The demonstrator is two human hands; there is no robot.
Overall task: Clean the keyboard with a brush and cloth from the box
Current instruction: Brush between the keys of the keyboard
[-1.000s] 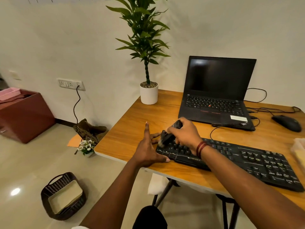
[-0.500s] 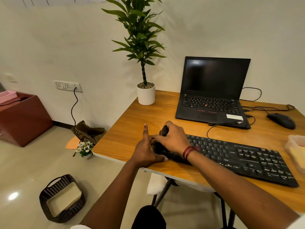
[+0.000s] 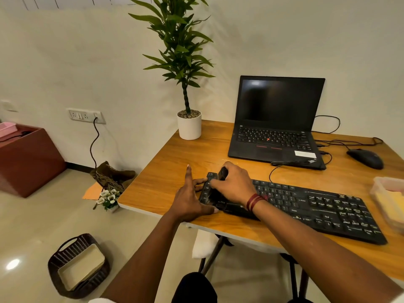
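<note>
On the orange-brown wooden surface: long black keyboard along the near edge. Right hand over its left end, grip curled round a dark brush. Left hand flat, touching that end, grip open, fingers straight. Behind: open black laptop, white-potted green plant, black mouse. Right edge: translucent plastic box. Below, on the pale floor: dark woven basket.

Table: wood-grain top, smooth, slight sheen. Keyboard and laptop: matt black plastic; plant pot smooth, white. Floor glossy; basket dark, woven.
</note>
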